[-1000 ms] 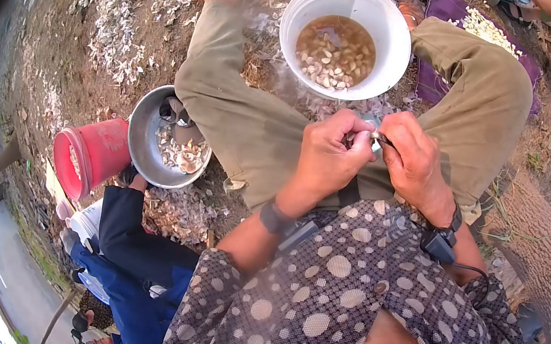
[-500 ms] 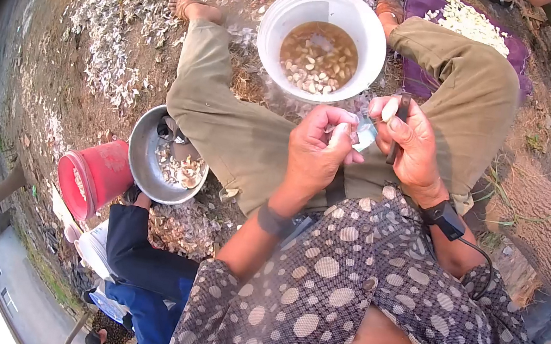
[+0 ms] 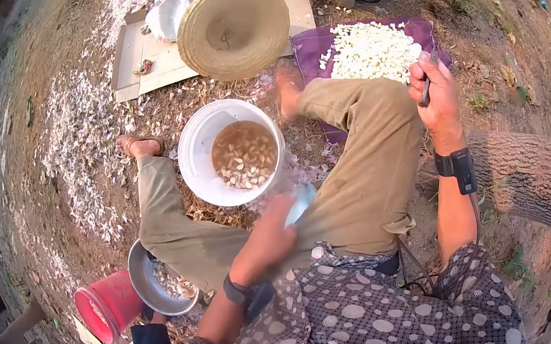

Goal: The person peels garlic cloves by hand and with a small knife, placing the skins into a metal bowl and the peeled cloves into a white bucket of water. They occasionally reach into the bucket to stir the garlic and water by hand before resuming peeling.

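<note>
So the person's sitting on bare dirt ground [image 3: 56,68] with their legs folded around a white plastic bucket of brownish water with pale cloves floating in it [image 3: 193,152]. My guess is it's parked between the knees so either hand can get to it without leaning.

The right hand [image 3: 437,89] is stretched way out, up over the heap of peeled white garlic cloves [image 3: 372,51] on a purple cloth [image 3: 308,49]. It's closed around a slim dark-handled tool [image 3: 427,88], probably a small knife, and there's what looks like a single pale clove [image 3: 418,51] at the fingertips, right at the edge of the heap. The cloth presumably keeps the peeled ones off the dirt.

The left hand [image 3: 273,232] is low by the lap, just beside the bucket and well apart from the right hand and the heap. It's motion-blurred. There's a pale bluish-white scrap [image 3: 301,203] at its fingertips, but I honestly can't tell if it's gripping it or if the hand is open.

Off to the person's left there's a round metal bowl with papery skins in it [image 3: 143,273], touching a red plastic bucket [image 3: 100,302], which seems like a handy spot for the waste. A round woven straw hat [image 3: 234,29] lies past the white bucket, next to the cloth. A rough tree trunk [image 3: 538,179] runs along the right side, close to the right forearm.
</note>
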### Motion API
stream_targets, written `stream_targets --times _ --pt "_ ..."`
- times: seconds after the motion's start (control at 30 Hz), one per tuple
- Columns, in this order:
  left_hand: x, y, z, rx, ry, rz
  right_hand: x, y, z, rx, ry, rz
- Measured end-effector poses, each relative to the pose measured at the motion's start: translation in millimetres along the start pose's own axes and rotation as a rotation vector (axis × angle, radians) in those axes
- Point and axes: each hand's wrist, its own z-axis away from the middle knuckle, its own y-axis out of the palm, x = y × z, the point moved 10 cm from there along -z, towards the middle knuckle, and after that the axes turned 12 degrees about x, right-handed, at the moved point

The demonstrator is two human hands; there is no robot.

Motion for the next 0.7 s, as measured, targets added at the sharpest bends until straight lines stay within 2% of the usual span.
stream_targets --times 0.13,0.23,0.3,0.33,0.4,0.43,0.5,0.6,0.7 --pt "-0.6 10.1 -11.3 0.15 -0.068 -0.156 37.0 -54.5 -3.0 -0.138 -0.016 0.152" --pt "13.2 -8.1 -14.6 0.182 -0.212 -0.039 32.5 -58.0 26.8 -0.092 0.004 0.169" --pt "19.4 -45.5 -9.3 -0.02 -0.105 -0.021 13.2 -66.3 46.6 -0.105 0.042 0.164" --pt "37.1 -63.3 -4.1 -0.078 -0.222 0.098 3.3 -70.1 58.4 -0.114 0.055 0.159" --pt "62.2 -99.8 1.8 -0.23 -0.255 0.465 -14.4 -70.4 79.1 -0.16 0.055 0.159" --pt "68.2 -119.8 3.1 -0.303 -0.25 0.545 -18.4 -68.8 90.3 -0.202 0.041 0.176" --pt "70.4 -152.5 2.4 -0.327 -0.33 0.51 -29.3 -59.1 109.9 -0.232 0.086 0.185" --pt "64.9 -172.3 -15.4 -0.168 -0.333 0.362 -34.0 -52.3 149.5 -0.276 0.184 0.225" --pt "76.3 -168.6 -52.5 -0.082 -0.1 -0.202 -35.7 -34.8 192.7 -0.292 0.359 0.238"
